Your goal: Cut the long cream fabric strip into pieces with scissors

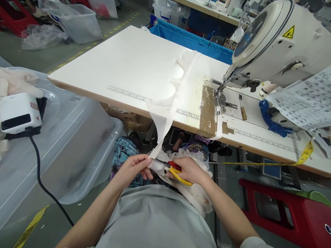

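My left hand pinches the end of a pale fabric strip, just over my lap. From there the strip runs up over the table edge and across the white tabletop. My right hand is closed around scissors with red and yellow handles. Their blades point left at the fabric beside my left fingertips; whether they are apart or together I cannot make out. More pale fabric lies bunched on my lap beneath the scissors.
A sewing machine stands at the right of the white table, with a small wooden-handled brush near it. A yellow tape measure hangs along the front edge. Left is a clear plastic bin; right, a red stool.
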